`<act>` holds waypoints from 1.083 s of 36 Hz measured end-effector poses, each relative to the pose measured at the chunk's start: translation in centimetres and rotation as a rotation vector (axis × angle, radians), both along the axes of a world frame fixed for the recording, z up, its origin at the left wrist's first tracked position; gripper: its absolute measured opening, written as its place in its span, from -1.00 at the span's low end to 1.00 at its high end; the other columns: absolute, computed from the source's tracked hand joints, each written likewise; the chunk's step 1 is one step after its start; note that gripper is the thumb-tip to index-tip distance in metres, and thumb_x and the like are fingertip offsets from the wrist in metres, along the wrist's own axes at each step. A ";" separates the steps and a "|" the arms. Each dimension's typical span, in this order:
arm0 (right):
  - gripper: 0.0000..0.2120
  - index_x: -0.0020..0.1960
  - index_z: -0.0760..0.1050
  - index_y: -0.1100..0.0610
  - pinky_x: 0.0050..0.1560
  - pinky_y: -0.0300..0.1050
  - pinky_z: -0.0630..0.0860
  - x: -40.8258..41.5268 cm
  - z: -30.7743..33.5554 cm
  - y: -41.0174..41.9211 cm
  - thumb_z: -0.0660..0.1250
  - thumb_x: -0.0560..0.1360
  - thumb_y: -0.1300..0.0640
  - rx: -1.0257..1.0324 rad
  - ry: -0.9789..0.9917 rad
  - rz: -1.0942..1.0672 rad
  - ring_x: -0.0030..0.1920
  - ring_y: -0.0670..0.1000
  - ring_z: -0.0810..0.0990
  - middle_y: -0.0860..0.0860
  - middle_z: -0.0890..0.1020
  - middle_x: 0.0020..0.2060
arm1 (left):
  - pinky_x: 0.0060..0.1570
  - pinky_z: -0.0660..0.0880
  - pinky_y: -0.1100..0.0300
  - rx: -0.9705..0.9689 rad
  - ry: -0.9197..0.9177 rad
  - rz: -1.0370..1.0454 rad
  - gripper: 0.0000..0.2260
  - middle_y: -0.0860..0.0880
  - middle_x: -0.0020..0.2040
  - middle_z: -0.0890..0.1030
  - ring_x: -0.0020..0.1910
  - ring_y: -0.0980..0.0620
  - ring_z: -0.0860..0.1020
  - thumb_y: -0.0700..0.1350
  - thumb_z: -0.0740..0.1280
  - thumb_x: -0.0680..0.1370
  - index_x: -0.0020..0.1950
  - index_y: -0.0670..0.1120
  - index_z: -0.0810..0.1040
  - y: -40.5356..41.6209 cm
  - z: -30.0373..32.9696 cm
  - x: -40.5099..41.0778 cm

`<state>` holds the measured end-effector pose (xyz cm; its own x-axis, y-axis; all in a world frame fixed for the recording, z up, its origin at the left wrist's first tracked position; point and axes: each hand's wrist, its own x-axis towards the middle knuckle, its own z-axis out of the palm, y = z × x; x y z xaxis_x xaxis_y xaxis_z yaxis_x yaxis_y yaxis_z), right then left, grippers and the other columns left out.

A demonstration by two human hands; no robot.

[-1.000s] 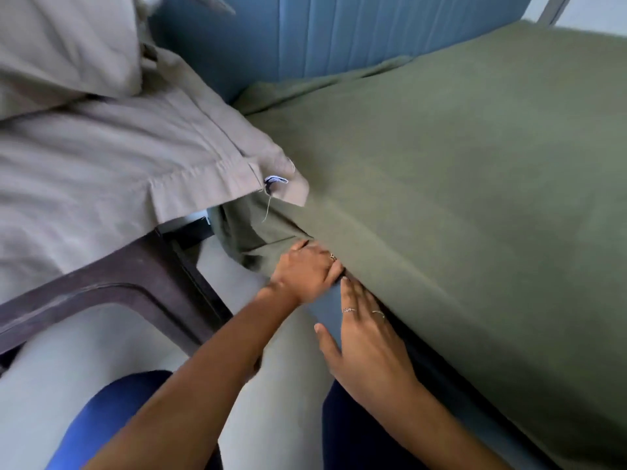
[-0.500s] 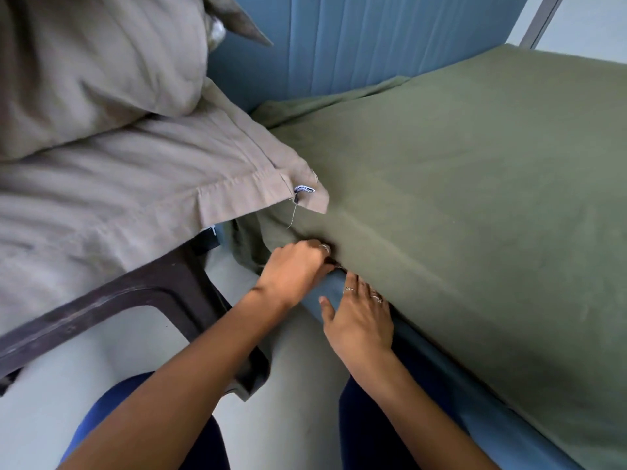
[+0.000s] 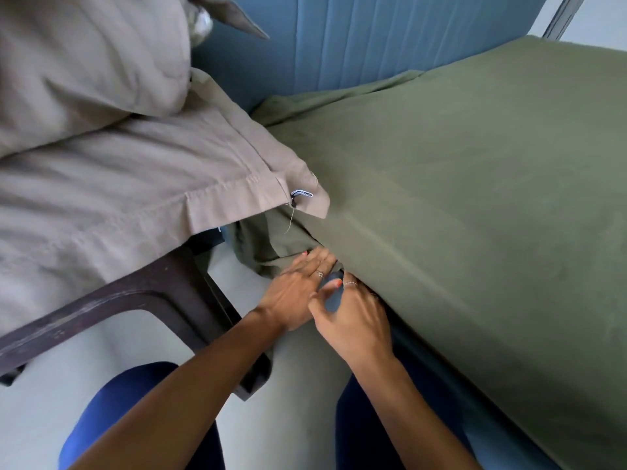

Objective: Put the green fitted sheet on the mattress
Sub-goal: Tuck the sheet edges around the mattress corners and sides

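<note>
Green fitted sheet (image 3: 458,205) covers the blue mattress (image 3: 332,300).

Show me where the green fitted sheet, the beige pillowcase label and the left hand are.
green fitted sheet (image 3: 475,198): head view, flat top surface.
beige pillowcase label (image 3: 302,194): head view, small white tag.
left hand (image 3: 298,290): head view, back of hand.

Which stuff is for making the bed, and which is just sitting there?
For the job: green fitted sheet; blue mattress; left hand; right hand.

Just there: beige pillows; dark chair; blue headboard.
</note>
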<state>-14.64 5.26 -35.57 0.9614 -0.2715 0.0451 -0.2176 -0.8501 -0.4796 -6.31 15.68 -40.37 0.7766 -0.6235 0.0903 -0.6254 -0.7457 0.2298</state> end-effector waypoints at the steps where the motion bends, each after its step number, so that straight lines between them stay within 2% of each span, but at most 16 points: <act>1: -0.50 0.28 0.41 0.12 0.17 -0.14 0.40 0.1 -0.1 -0.1 0.24 0.46 -0.16 -0.004 0.019 0.020 0.22 0.07 0.50 0.07 0.55 0.21 | 0.48 -0.19 0.26 -0.012 -0.029 0.020 -0.28 -0.05 0.53 0.21 0.53 0.08 0.05 0.25 -0.33 0.51 0.52 -0.07 0.18 -0.4 0.1 0.4; 4: -0.30 0.49 0.20 0.13 0.36 -0.11 0.26 0.7 -0.3 -0.2 0.17 0.51 -0.26 -0.045 0.056 0.041 0.40 0.07 0.34 0.10 0.38 0.41 | 0.46 0.01 0.19 -0.067 -0.095 0.025 -0.42 0.04 0.29 0.50 0.37 0.12 0.34 0.14 -0.23 0.56 0.30 -0.01 0.45 -0.7 1.2 1.5; 6: -0.26 0.54 0.08 0.13 0.41 -0.10 0.18 0.9 -0.3 -0.1 0.11 0.53 -0.29 -0.072 0.061 0.039 0.46 0.07 0.26 0.10 0.28 0.48 | 0.40 0.08 0.22 -0.064 -0.134 0.020 -0.41 0.03 0.18 0.58 0.28 0.10 0.44 0.11 -0.24 0.54 0.16 -0.02 0.54 -0.8 1.9 2.0; 9: -0.28 0.55 0.03 0.15 0.44 -0.11 0.13 1.1 -0.3 0.2 0.01 0.57 -0.29 -0.102 0.083 0.027 0.48 0.06 0.22 0.11 0.23 0.50 | 0.27 0.15 0.24 -0.025 -0.125 0.077 -0.46 -0.01 0.10 0.61 0.19 0.06 0.47 0.13 -0.18 0.53 0.01 -0.03 0.56 -1.5 2.5 2.7; 14: -0.15 0.52 0.12 0.23 0.44 -0.04 0.14 2.5 -0.3 1.7 -0.29 0.51 -0.36 -0.139 0.101 -0.083 0.44 0.11 0.30 0.19 0.32 0.45 | 0.22 0.19 0.18 0.056 0.121 0.106 -0.71 -0.07 0.16 0.56 0.26 -0.03 0.43 0.00 0.04 0.63 0.09 -0.04 0.53 -2.1 4.4 3.6; 18: -0.19 0.49 0.20 0.26 0.46 -0.02 0.12 2.8 -0.1 2.0 -0.18 0.54 -0.35 -0.043 0.098 -0.093 0.44 0.13 0.29 0.20 0.34 0.43 | 0.01 0.36 0.18 0.079 0.256 0.110 -0.74 -0.11 0.16 0.54 0.21 -0.09 0.49 0.02 0.14 0.62 0.14 -0.07 0.54 -0.8 6.3 3.1; 23: -0.22 0.41 0.34 0.24 0.35 -0.02 0.27 2.7 -0.1 1.7 -0.13 0.54 -0.35 -0.042 0.085 -0.122 0.34 0.15 0.42 0.19 0.47 0.33 | 0.08 0.43 0.05 0.152 0.098 0.370 -0.75 -0.12 0.17 0.52 0.22 -0.16 0.49 -0.01 0.24 0.56 0.21 0.03 0.56 -0.2 8.7 1.2; 26: -0.29 0.38 0.37 0.25 0.28 -0.01 0.33 2.7 -0.3 1.7 -0.06 0.57 -0.30 -0.068 0.060 -0.106 0.29 0.16 0.47 0.20 0.50 0.29 | 0.10 0.45 0.06 0.118 0.204 0.587 -0.74 -0.13 0.19 0.54 0.22 -0.16 0.51 -0.05 0.25 0.56 0.21 -0.08 0.53 0.1 8.5 0.6; 27: -0.29 0.39 0.36 0.24 0.28 -0.01 0.33 2.7 -0.4 1.6 -0.06 0.57 -0.30 -0.071 0.060 -0.093 0.30 0.16 0.46 0.19 0.49 0.30 | 0.04 0.49 0.10 0.077 0.310 0.642 -0.77 -0.15 0.10 0.59 0.15 -0.13 0.56 -0.08 0.24 0.56 0.13 -0.16 0.55 0.0 8.3 0.3; 28: -0.30 0.41 0.35 0.24 0.30 -0.02 0.31 2.7 -0.5 1.6 -0.06 0.57 -0.29 -0.071 0.055 -0.084 0.31 0.15 0.45 0.19 0.48 0.32 | -0.13 0.53 0.21 -0.006 0.440 0.676 -0.81 -0.13 -0.10 0.65 -0.04 -0.06 0.64 -0.13 0.24 0.55 -0.05 -0.21 0.58 0.0 7.8 0.2; 29: -0.31 0.42 0.33 0.23 0.31 -0.03 0.30 2.7 -0.5 1.5 -0.06 0.58 -0.28 -0.066 0.046 -0.081 0.32 0.15 0.44 0.18 0.47 0.33 | -0.38 0.49 0.34 -0.124 0.560 0.694 -0.78 -0.08 -0.38 0.62 -0.32 0.03 0.63 -0.20 0.22 0.54 -0.26 -0.22 0.54 -0.3 7.6 0.0; 30: -0.33 0.42 0.33 0.23 0.32 -0.03 0.29 2.7 -0.5 1.4 -0.05 0.59 -0.27 -0.063 0.032 -0.084 0.33 0.14 0.44 0.18 0.47 0.33 | -0.57 0.36 0.40 -0.254 0.663 0.715 -0.71 -0.03 -0.59 0.50 -0.56 0.09 0.52 -0.24 0.19 0.53 -0.41 -0.19 0.44 -0.6 7.2 0.1; 31: -0.35 0.42 0.33 0.23 0.32 -0.04 0.29 2.6 -0.5 1.3 -0.03 0.59 -0.24 -0.058 0.019 -0.085 0.33 0.14 0.44 0.18 0.47 0.33 | -0.64 0.28 0.41 -0.398 0.759 0.742 -0.67 -0.01 -0.66 0.42 -0.66 0.11 0.42 -0.24 0.18 0.55 -0.43 -0.18 0.38 -0.8 6.8 0.3; 34: -0.46 0.33 0.41 0.23 0.24 -0.01 0.35 2.3 -0.7 1.2 0.13 0.57 -0.16 -0.033 0.000 -0.061 0.25 0.18 0.49 0.20 0.53 0.25 | -0.55 0.47 0.32 -0.931 1.018 0.904 -0.76 -0.11 -0.45 0.56 -0.56 0.06 0.54 -0.07 0.20 0.63 -0.13 -0.20 0.46 -1.5 5.5 1.1; 37: -0.56 0.19 0.52 0.22 0.06 0.00 0.45 2.1 -0.6 0.9 0.28 0.50 -0.11 0.066 -0.059 -0.072 0.11 0.22 0.57 0.21 0.62 0.09 | -0.59 0.49 0.29 -1.258 1.106 0.969 -0.80 -0.15 -0.33 0.50 -0.54 0.01 0.53 -0.15 0.20 0.64 -0.16 -0.20 0.40 -2.3 5.1 1.3; 39: -0.60 0.17 0.56 0.21 -0.02 0.01 0.49 2.1 -0.7 0.8 0.31 0.48 -0.06 0.128 -0.148 -0.105 0.05 0.25 0.59 0.22 0.64 0.03 | -0.61 0.46 0.30 -1.422 1.103 0.979 -0.81 -0.15 -0.33 0.45 -0.53 0.00 0.50 -0.25 0.19 0.63 -0.19 -0.23 0.39 -2.9 5.4 1.3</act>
<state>-12.56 6.02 -36.23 0.9130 -0.3824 0.1420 -0.2213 -0.7567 -0.6152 -4.97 12.74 -34.97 0.7933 0.0185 -0.6086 0.5694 0.3314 0.7523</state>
